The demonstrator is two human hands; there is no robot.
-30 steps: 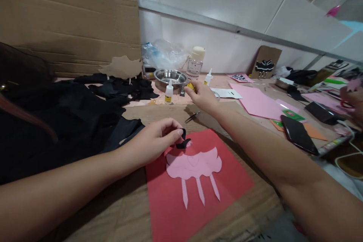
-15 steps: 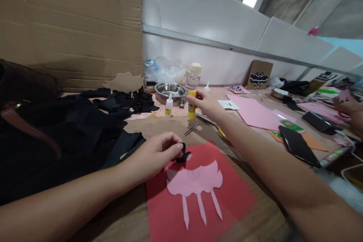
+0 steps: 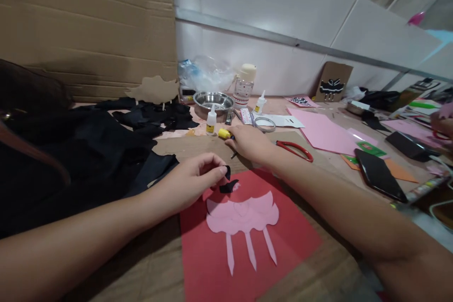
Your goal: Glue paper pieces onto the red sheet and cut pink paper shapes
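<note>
Between thumb and fingertips of our left hand (image 3: 208,172) we pinch a small black piece (image 3: 228,172) by the far edge of the red sheet (image 3: 293,240); another dark bit (image 3: 228,187) shows at six o'clock, perhaps joined to it. At twelve o'clock from that pinch is a yellow tube (image 3: 223,133), its long axis roughly nine to three, and our right hand (image 3: 249,140) is nearer to it, fingers bent over one end, how tightly we cannot tell. At five o'clock from the pinch lies a pink cut shape (image 3: 242,215).
</note>
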